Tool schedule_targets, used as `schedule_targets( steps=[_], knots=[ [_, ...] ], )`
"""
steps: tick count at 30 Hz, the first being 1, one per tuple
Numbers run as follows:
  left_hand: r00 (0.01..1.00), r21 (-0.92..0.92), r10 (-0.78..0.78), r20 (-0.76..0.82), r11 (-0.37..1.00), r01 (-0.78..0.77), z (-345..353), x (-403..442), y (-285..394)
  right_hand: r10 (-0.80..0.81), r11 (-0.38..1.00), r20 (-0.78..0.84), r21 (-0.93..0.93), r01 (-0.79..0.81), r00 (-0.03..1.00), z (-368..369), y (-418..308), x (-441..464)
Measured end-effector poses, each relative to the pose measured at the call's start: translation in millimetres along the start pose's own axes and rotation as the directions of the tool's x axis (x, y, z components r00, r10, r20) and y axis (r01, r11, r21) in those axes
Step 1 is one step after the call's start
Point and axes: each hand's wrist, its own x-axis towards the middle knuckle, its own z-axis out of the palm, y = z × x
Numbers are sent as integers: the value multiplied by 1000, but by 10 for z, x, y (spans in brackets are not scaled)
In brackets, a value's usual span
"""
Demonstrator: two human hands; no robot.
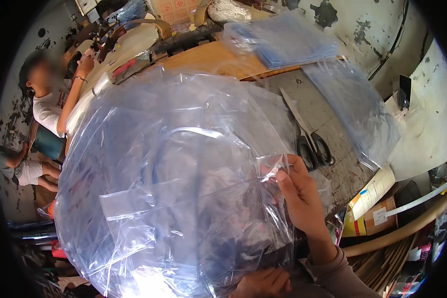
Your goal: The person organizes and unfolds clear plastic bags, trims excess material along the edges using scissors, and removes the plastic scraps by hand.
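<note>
A large, bulging clear plastic cover point(174, 198) with seams and folds fills the middle of the view. At its right edge my right hand point(300, 196) pinches a folded corner of the plastic between thumb and fingers. Low in the view, close to my body, my left hand point(263, 284) has its fingers curled beside the plastic's lower edge; what lies inside them is hidden. Black-handled scissors point(310, 136) rest on the table just beyond my right hand, blades pointing away.
Flat stacks of clear plastic point(295, 42) lie at the back, with another plastic stack point(357, 109) on the table's right side. A phone point(404, 92) stands at the right. A cardboard box point(380, 216) sits below the table edge. A person point(52, 102) works at the left.
</note>
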Motion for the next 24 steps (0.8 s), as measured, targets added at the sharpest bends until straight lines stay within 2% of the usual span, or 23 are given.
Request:
schedule_targets(
  steps=[1,3,5,7,9,10,12,15,16,17,19,20,21,23,24],
  knots=[
    [1000,-24,3,-11,1000,-3,25,-12,-10,-1,1000,3,-1,1,1000,1,16,6],
    [1000,-48,8,-23,999,-9,8,17,25,-132,966,-33,-230,121,991,-11,72,21],
    [978,3,6,-206,1000,-6,-86,90,123,-156,950,-85,-284,126,984,8,95,21],
    [975,5,7,-221,1000,-6,-76,50,160,-188,933,-126,-331,138,974,24,143,35],
    [970,15,5,-242,1000,-2,-98,-14,200,-350,829,-135,-506,239,927,6,215,67],
    [934,103,-40,-354,991,82,-172,-103,223,-355,830,-123,-499,251,927,-7,212,76],
    [814,241,-100,-573,928,284,-388,-377,285,-287,870,-138,-451,198,948,-25,199,83],
    [537,335,-68,-841,713,616,-646,-795,392,-288,865,-117,-457,206,950,-5,115,63],
    [374,270,-83,-924,554,787,-638,-896,330,-338,820,-100,-519,240,936,-17,189,75],
    [207,170,-61,-976,373,912,-599,-974,248,-330,829,-78,-500,249,941,-24,191,76],
    [227,141,-228,-947,339,930,-584,-980,256,-337,840,-75,-474,263,939,-53,158,97],
    [163,0,-315,-935,458,889,-541,-854,330,-317,876,-46,-397,274,947,-98,131,107],
    [184,-31,-365,-913,509,860,-500,-814,360,-319,877,-38,-390,280,947,-155,76,104],
    [222,-174,-506,-833,622,764,-430,-825,384,-283,909,-161,-361,211,945,-302,-44,90],
    [280,-193,-527,-802,672,715,-418,-783,403,-288,907,-164,-362,214,943,-416,-55,102]
  ],
)
